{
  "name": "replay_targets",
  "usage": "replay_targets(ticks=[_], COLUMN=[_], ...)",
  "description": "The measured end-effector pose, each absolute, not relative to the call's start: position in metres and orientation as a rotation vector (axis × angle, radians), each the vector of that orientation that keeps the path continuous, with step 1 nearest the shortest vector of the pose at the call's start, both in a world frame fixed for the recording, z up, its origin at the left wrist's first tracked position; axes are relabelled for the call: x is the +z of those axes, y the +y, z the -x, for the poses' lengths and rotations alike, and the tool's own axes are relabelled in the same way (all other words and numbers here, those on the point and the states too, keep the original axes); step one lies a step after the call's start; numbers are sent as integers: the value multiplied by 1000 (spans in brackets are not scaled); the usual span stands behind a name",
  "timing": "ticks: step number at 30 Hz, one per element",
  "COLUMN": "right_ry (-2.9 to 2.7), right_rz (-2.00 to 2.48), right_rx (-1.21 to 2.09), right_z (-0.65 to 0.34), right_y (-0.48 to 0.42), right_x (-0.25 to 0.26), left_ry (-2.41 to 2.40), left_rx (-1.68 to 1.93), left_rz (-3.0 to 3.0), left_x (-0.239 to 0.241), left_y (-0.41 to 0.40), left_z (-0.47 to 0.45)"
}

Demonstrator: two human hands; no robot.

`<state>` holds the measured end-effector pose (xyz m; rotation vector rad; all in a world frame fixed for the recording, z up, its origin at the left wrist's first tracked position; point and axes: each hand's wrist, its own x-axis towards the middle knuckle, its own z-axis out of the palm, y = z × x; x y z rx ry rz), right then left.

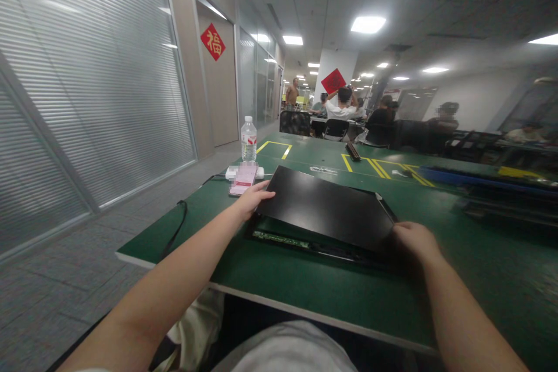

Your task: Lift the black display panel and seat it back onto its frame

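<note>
A flat black panel (pixel 325 206) lies tilted over a black device base (pixel 305 244) on the green table (pixel 305 293); a strip of circuit board shows under its raised near edge. My left hand (pixel 253 197) grips the panel's left edge, fingers lying on top. My right hand (pixel 416 241) holds the panel's near right corner, fingers curled under it and hidden.
A pink phone (pixel 243 180) lies beside a white box and a water bottle (pixel 249 139) at the table's far left. A black cable (pixel 176 229) hangs over the left edge. Yellow tape lines mark the table farther back. Several people sit at desks beyond. Glass wall on the left.
</note>
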<state>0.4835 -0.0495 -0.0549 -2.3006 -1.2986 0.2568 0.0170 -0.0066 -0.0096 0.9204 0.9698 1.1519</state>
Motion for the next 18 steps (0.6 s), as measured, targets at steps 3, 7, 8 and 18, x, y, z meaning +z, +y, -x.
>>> replay_targets(ticks=[3, 7, 8, 18], right_ry=[-1314, -1302, -1301, -1325], right_rz=[2287, 2303, 2303, 2302], right_rx=[245, 224, 224, 270], right_z=[-483, -481, -480, -472], right_y=[-50, -50, -50, -53], right_x=[-56, -56, -56, -50], left_ry=[955, 969, 972, 1007], left_rx=[1146, 1159, 1163, 1189], left_rz=[-921, -912, -913, -938], left_x=[-9, -10, -9, -6], left_y=[-8, -8, -8, -5], left_z=[-17, -17, -16, -13])
